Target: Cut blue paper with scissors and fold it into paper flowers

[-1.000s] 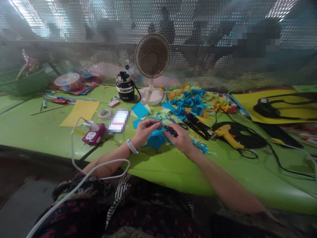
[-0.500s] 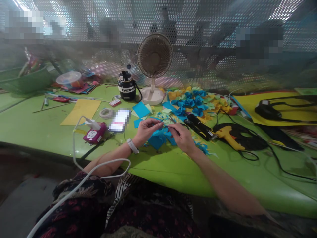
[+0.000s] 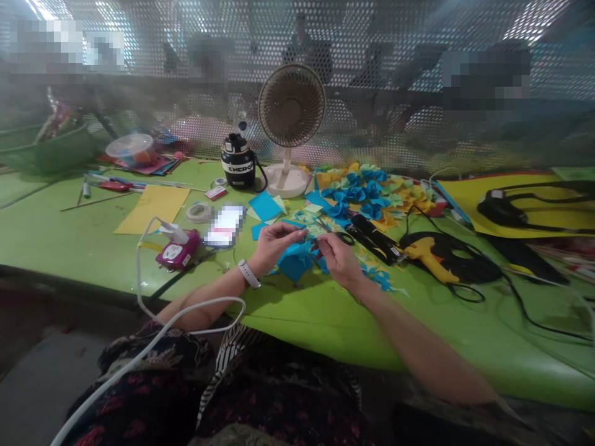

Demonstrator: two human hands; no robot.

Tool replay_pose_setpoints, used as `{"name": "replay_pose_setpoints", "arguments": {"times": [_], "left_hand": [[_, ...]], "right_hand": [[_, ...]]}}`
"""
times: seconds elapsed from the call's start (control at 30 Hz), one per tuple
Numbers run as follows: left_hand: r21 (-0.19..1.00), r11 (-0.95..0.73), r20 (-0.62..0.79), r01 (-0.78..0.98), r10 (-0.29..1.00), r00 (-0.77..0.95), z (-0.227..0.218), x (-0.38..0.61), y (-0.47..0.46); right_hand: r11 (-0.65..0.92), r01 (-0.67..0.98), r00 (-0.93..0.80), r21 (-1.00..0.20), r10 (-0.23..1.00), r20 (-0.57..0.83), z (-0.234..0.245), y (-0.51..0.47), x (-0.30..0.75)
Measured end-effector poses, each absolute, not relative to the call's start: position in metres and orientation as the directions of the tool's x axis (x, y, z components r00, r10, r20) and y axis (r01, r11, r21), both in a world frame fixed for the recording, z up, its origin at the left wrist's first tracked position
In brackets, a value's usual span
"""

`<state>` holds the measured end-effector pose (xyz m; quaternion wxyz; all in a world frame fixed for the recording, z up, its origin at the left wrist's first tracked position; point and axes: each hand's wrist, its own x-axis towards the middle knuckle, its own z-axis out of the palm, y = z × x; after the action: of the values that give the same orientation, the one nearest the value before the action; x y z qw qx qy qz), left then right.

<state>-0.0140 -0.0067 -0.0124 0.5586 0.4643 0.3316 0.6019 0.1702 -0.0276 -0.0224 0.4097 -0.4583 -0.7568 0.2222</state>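
Note:
My left hand (image 3: 277, 246), with a pale watch on its wrist, is closed in a pinch on a small piece of blue paper (image 3: 304, 232), mostly hidden by the fingertips. Just to the right, my right hand (image 3: 339, 257) has its thumb and fingers pressed together; what they hold is too small to make out. Under and between both hands lie blue paper squares (image 3: 295, 263) and scattered paper scraps. A pair of scissors (image 3: 344, 238) with dark handles rests just beyond my right hand. Folded blue paper flowers (image 3: 372, 186) are heaped with yellow and green ones behind.
Left of my hands are a phone (image 3: 224, 226), a tape roll (image 3: 199, 212), a purple plug adapter (image 3: 178, 251) and a white cable (image 3: 209, 303). A fan (image 3: 292, 105) and black bottle (image 3: 238, 164) stand behind. A yellow glue gun (image 3: 430, 257) and black stapler-like tool (image 3: 374, 238) lie right.
My right hand has drawn slightly away from my left, so the gap between the fingertips is wider. My left hand stays almost in place.

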Motion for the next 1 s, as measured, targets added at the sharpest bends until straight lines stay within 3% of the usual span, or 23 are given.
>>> {"name": "replay_pose_setpoints", "arguments": {"times": [0.77,1.0], "left_hand": [[0.916,-0.127,0.174,-0.38,0.981,0.091,-0.0095,-0.0133,-0.006],[0.918,-0.15,0.187,-0.366,0.98,0.067,-0.0082,-0.0136,-0.0074]], "right_hand": [[0.458,0.473,-0.271,-0.753,0.889,0.37,-0.0173,-0.0301,0.1683],[0.557,0.508,-0.282,-0.656,0.828,0.485,-0.0232,-0.0265,0.1703]]}}
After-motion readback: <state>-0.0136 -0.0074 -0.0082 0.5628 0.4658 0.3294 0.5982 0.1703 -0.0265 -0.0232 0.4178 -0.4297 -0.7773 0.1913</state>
